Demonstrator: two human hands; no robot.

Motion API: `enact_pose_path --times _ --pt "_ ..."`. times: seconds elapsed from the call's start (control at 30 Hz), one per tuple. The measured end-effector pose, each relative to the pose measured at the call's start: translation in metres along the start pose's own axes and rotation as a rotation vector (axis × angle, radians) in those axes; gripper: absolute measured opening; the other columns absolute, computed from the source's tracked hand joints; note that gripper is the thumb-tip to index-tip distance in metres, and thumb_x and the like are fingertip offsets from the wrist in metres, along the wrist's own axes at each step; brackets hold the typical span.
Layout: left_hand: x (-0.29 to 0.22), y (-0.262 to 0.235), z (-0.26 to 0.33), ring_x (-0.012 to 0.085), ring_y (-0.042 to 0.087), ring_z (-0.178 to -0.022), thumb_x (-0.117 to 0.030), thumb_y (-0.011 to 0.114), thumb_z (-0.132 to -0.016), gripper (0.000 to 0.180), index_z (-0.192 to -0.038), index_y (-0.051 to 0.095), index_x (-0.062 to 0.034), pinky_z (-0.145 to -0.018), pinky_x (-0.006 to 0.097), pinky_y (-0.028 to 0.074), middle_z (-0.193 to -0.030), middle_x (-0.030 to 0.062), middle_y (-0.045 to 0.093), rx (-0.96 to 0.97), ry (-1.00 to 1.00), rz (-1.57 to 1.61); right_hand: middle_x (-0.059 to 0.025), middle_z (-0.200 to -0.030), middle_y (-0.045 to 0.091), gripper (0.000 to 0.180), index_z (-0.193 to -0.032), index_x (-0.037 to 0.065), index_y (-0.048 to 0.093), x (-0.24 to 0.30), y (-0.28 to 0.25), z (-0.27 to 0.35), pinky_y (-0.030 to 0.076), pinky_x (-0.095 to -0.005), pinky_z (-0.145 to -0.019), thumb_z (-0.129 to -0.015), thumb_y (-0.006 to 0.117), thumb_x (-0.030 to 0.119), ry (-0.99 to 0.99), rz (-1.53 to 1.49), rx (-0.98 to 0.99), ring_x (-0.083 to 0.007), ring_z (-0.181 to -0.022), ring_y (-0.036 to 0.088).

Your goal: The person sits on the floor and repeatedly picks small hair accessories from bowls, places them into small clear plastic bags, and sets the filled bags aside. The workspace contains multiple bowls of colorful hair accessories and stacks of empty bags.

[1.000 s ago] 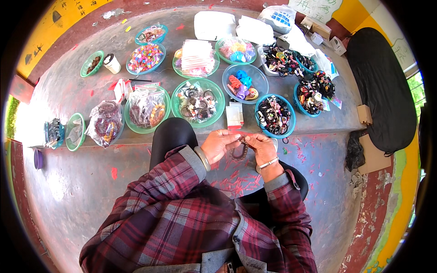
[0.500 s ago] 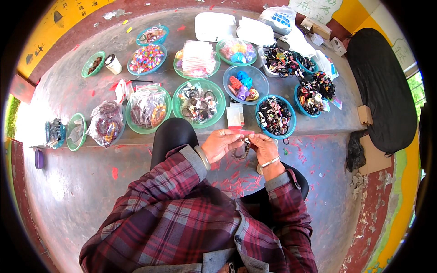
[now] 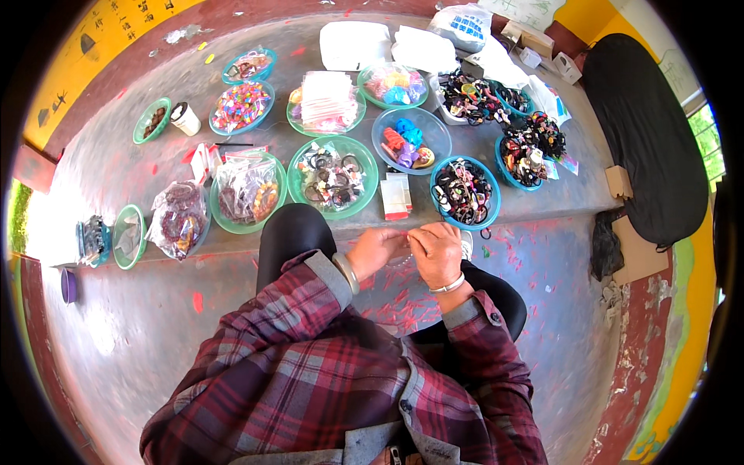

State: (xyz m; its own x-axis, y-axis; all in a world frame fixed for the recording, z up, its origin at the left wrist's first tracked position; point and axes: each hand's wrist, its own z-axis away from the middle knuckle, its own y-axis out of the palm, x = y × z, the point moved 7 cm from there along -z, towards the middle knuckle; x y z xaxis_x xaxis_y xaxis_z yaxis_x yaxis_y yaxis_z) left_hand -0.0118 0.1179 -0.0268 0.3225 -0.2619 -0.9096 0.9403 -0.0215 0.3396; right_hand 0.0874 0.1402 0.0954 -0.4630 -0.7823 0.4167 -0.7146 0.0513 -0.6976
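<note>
My left hand [image 3: 372,253] and my right hand [image 3: 437,254] meet in front of the ledge, above my lap. Between them they pinch a small clear plastic bag [image 3: 400,260] by its reddish top edge; most of it is hidden behind my fingers, and its contents cannot be made out. Just beyond my hands lies a stack of white-and-red packets [image 3: 396,197]. A green bowl [image 3: 335,215] of bagged dark hair ties is to their left. On the right, close to my right hand, stands a blue bowl [image 3: 496,206] heaped with dark hair ties.
More bowls line the ledge, including a bowl of purple and orange pieces [image 3: 434,128] and one of colourful bits [image 3: 242,107]. A white cup [image 3: 186,119] stands far left. A black oval folded thing [image 3: 647,147] leans at right. Red scraps [image 3: 387,314] litter the floor.
My right hand has turned over, its back now upward, and closed in on the left at the bag's top edge. The dark beaded loop that hung below my fingers no longer shows.
</note>
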Motion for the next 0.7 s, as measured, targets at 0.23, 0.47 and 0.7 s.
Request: enact_pose_path --times 0.23,0.47,0.7 --pt "-0.019 0.009 0.004 0.0113 0.053 -0.094 -0.001 0.042 -0.088 0.026 -0.112 0.052 0.0037 -0.083 0.025 0.045 -0.101 0.0086 0.059 0.053 0.128 -0.456 -0.0015 -0.070 0.056 0.005 -0.072 0.009 0.063 -0.003 0.011 0.007 0.038 -0.0360 -0.068 -0.067 0.062 0.011 -0.041 0.103 0.075 -0.0222 -0.068 0.054" --pt "-0.015 0.013 0.003 0.0256 0.059 -0.080 -0.003 0.051 -0.079 0.017 -0.096 0.057 -0.0001 -0.070 0.032 0.046 -0.084 0.0160 0.060 0.013 0.342 -0.795 -0.0031 -0.065 0.050 0.008 -0.063 0.009 0.058 0.002 0.022 0.015 0.037 -0.0359 -0.071 -0.060 0.062 0.015 -0.115 0.224 0.191 -0.0218 -0.070 0.052" --pt "-0.011 0.016 0.009 0.0331 0.056 -0.073 0.003 0.048 -0.074 0.015 -0.086 0.057 -0.0012 -0.065 0.037 0.044 -0.077 0.0163 0.058 -0.037 0.444 -0.831 -0.0041 -0.067 0.050 0.007 -0.062 0.009 0.056 0.009 0.025 0.019 0.036 -0.0366 -0.073 -0.059 0.059 0.014 -0.110 0.301 0.217 -0.0214 -0.073 0.051"
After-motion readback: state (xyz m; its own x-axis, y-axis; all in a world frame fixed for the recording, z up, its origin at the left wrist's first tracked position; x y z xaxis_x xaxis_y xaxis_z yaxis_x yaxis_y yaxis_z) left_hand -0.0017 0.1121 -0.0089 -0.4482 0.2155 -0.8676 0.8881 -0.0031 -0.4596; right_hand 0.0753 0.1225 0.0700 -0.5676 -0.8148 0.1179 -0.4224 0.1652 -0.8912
